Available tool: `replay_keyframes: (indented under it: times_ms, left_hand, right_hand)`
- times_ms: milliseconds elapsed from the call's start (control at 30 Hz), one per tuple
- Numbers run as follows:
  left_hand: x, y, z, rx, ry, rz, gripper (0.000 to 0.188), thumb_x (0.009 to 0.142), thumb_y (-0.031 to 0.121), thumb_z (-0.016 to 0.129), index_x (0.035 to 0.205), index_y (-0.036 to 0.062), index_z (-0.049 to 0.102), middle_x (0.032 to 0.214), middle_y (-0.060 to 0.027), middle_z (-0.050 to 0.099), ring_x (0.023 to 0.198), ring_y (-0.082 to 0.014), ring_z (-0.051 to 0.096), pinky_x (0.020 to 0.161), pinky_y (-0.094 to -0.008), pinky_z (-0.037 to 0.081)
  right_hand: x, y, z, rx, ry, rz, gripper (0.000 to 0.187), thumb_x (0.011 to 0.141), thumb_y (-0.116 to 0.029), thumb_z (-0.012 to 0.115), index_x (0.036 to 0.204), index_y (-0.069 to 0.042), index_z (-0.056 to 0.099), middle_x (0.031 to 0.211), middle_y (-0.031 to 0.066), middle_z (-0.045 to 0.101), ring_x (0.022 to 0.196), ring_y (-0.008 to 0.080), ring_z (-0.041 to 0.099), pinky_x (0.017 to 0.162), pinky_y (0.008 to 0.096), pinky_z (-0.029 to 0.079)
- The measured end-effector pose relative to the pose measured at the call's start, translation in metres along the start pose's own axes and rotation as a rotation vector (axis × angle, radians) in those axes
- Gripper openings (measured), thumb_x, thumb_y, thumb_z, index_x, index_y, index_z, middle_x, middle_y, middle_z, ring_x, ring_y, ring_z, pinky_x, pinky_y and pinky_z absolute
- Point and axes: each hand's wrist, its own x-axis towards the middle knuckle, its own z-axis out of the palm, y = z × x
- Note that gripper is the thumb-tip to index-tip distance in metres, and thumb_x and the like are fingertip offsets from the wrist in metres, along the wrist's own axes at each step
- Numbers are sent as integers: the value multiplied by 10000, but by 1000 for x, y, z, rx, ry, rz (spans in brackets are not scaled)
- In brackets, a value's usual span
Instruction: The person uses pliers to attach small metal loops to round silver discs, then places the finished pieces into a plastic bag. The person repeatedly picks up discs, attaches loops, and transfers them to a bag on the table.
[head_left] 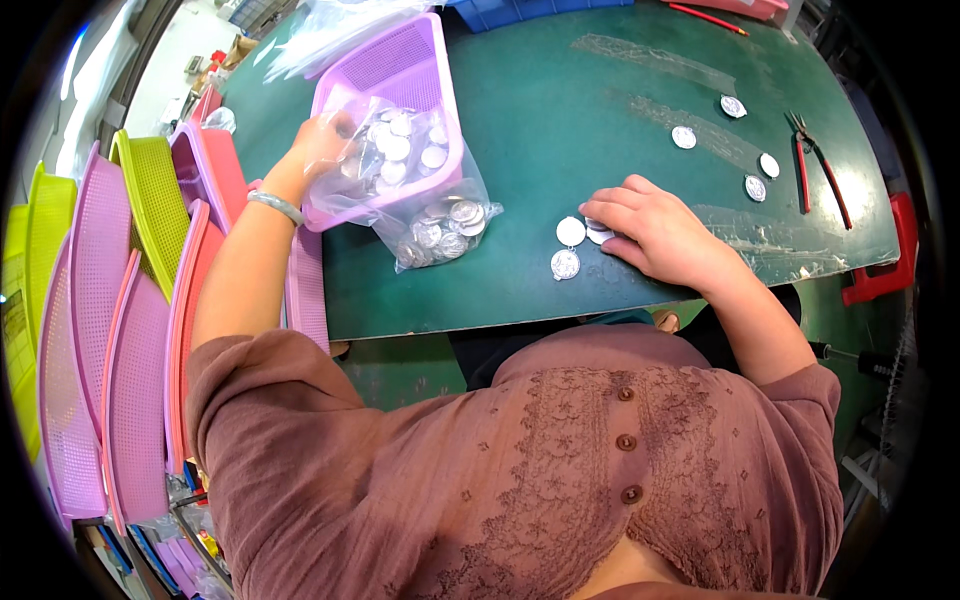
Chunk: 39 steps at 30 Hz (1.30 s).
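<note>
Silver discs (568,247) lie on the green tabletop (560,130), two of them just left of the right hand (655,232), one round and plain, one patterned below it. A third disc (598,233) sits partly under that hand's fingertips, which rest flat and slightly spread on the tabletop, pressing down rather than pinching. Left of the discs, a clear plastic bag (440,225) full of more silver discs spills over the near edge of a pink mesh basket (395,70). The left hand (325,145) is inside this basket, its fingers curled into the bag's plastic; whether it pinches a disc through the film I cannot tell. A pale bangle (276,204) rings the left wrist. Far right of the discs, four loose silver discs (684,137) are scattered on the tabletop, and beyond them lie red-handled pliers (818,165). Left of the tabletop stand stacked pink and yellow-green mesh baskets (120,330) on edge.
</note>
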Motion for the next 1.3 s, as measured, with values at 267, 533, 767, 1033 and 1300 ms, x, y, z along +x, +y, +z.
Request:
replay_keyframes:
  times_ms: [267,533,767,1033,1300]
  left_hand:
    - [-1,2,-6,-8,-41,-10,298,615,189,595,870,39,631,775,-134,623,737,-238,607,670,-324,465]
    - [-1,4,-4,-85,-74,13,370,636,187,626,984,62,613,914,-182,612,860,-304,587,759,-357,456]
    - [-12,12,-12,1,-25,246,438,690,209,663,1095,77,564,1017,-184,589,919,-335,564,805,-370,442]
    - [-16,30,-30,-451,-241,-24,509,644,204,723,1096,32,563,989,-93,612,822,-209,571,755,-323,458]
    - [-17,39,-21,-334,-111,307,546,645,219,713,1133,41,545,1067,-115,581,982,-232,519,839,-331,422]
  right_hand:
    - [0,0,0,-3,-4,4,340,699,-100,625,1027,-44,556,1008,64,566,872,250,493,774,335,433]
    - [0,0,2,-11,4,1,341,697,-104,629,1025,-41,557,1011,68,564,879,251,496,778,336,431]
    - [1,-1,0,2,1,5,338,696,-101,630,1020,-40,558,1010,72,563,876,250,497,776,337,432]
    - [2,0,1,7,0,14,336,690,-97,635,1013,-38,559,1013,74,564,873,248,499,774,337,434]
    - [3,1,2,12,11,13,339,685,-97,638,1008,-36,559,1016,76,565,865,249,503,767,338,438]
